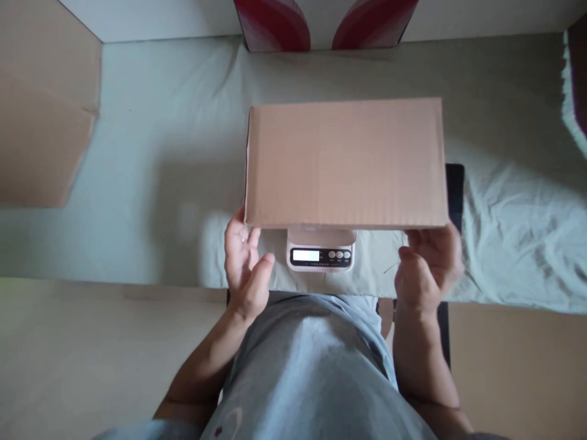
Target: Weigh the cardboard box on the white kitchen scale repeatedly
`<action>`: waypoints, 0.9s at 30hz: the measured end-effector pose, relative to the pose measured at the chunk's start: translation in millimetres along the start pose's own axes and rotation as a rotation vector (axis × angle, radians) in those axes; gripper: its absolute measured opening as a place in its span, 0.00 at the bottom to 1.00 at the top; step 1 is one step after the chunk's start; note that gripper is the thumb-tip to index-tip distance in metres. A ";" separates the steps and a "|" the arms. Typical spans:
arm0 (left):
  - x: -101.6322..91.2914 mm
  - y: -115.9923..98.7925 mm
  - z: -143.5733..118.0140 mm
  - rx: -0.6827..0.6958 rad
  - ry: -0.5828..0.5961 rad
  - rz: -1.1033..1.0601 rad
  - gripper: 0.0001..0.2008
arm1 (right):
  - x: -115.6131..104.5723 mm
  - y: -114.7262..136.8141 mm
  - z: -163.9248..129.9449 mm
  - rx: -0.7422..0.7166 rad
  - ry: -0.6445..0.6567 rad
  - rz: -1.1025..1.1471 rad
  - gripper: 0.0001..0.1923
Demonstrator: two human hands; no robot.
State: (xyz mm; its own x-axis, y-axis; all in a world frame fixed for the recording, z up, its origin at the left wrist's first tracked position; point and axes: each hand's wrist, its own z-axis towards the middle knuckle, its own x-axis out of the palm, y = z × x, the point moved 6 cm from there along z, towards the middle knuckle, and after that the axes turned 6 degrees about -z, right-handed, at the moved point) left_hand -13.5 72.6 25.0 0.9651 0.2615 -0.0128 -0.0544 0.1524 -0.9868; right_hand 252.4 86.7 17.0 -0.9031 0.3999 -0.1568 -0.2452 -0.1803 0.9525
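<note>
A closed brown cardboard box (346, 164) sits over a small white kitchen scale (321, 266); whether it rests on the weighing plate or hangs just above it I cannot tell. The scale's near edge shows a lit display and several round buttons, but the digits are unreadable. My left hand (247, 263) holds the box at its near left corner, thumb free of the cardboard and some fingers hidden behind the edge. At the near right corner, my right hand (426, 260) supports the box from beneath, its fingertips partly covered.
A pale green cloth (192, 122) covers the table. At far left stands a larger cardboard box (41, 116). A red and white panel (275, 24) is at the back, and a flat black object (455, 192) lies partly under the held box. The table's front edge is near my body.
</note>
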 end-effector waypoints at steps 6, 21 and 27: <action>17.3 1.2 54.9 0.149 0.045 0.051 0.30 | 18.3 4.0 40.1 -0.030 0.059 0.005 0.21; 30.6 44.4 96.3 0.137 0.032 0.064 0.29 | 48.0 -40.8 78.7 -0.037 0.143 -0.038 0.26; 29.6 63.8 95.4 0.121 0.037 0.034 0.29 | 49.2 -57.1 73.8 -0.027 0.154 -0.018 0.28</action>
State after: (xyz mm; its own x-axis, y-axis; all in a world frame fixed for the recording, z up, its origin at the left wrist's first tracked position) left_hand -12.8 180.9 -22.9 0.9707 0.2339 -0.0541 -0.1157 0.2584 -0.9591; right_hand 248.0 183.0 -25.8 -0.9413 0.2612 -0.2139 -0.2695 -0.1996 0.9421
